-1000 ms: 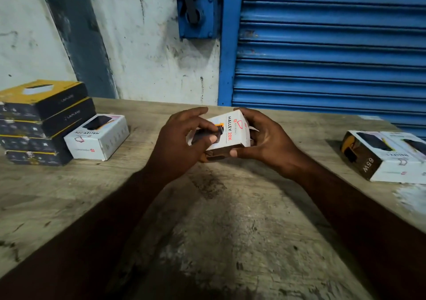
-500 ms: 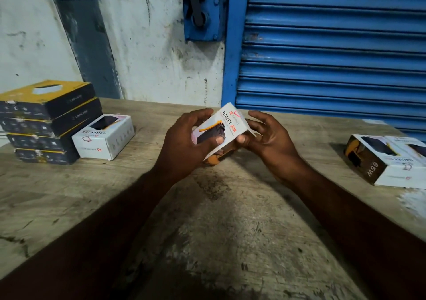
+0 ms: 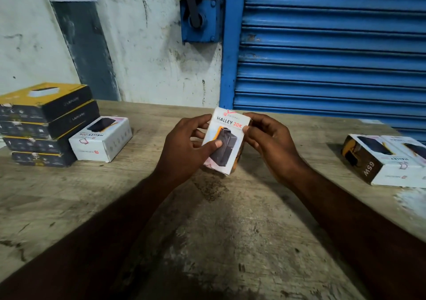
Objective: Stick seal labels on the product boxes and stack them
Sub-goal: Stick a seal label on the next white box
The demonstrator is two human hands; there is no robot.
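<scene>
A white "HALLEY 20K" product box (image 3: 228, 124) stands nearly upright above the middle of the wooden table (image 3: 207, 230), its printed front facing me. My left hand (image 3: 184, 147) grips its left side, thumb pressed on the front picture. My right hand (image 3: 269, 142) holds the upper right edge, thumb at the top corner. No seal label is visible. Another white Halley box (image 3: 101, 138) lies flat at the left, beside a stack of several black-and-yellow boxes (image 3: 43, 124).
Two more white Halley boxes (image 3: 387, 159) lie side by side at the table's right edge. A blue roller shutter (image 3: 334, 46) and a stained white wall (image 3: 149, 46) stand behind the table. A white paint patch (image 3: 412, 200) marks the right side.
Both hands have turned the box from lying tilted on its side to standing upright with its front towards me. My right thumb moved up to the top right corner.
</scene>
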